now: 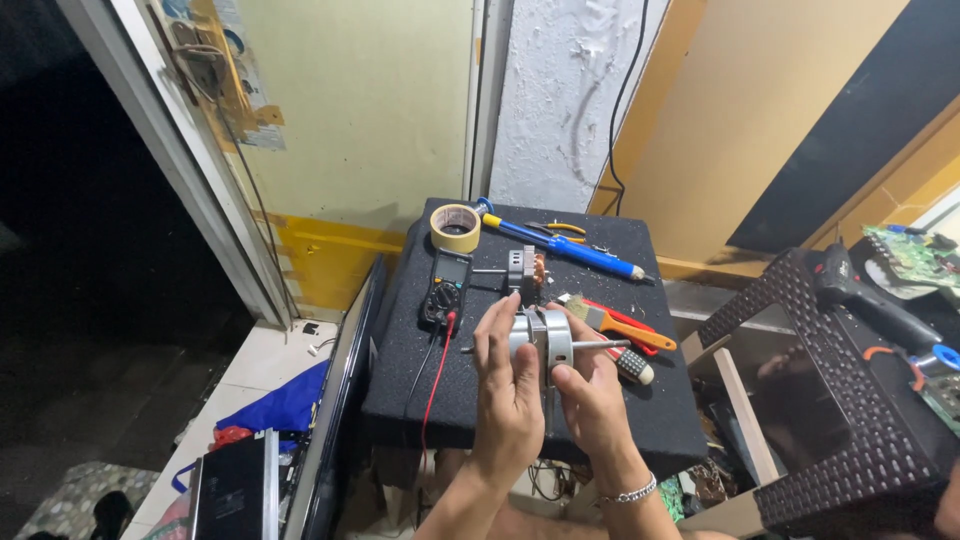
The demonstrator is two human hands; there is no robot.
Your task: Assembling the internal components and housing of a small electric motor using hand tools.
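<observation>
Both my hands hold a small silver electric motor (541,337) with a shaft sticking out to each side, above the front of a black carpeted box (520,420). My left hand (507,385) grips its left half, fingers over the top. My right hand (592,395) grips its right half; a bracelet sits on that wrist. Behind the motor, on the box, lies a second motor part with copper windings (522,270).
On the box lie a black multimeter (446,285) with red and black leads, a roll of masking tape (455,228), a blue soldering iron (565,246), pliers, a brush (615,322) and screwdrivers. A dark woven stool (830,400) with a glue gun stands right. A flat screen leans at left.
</observation>
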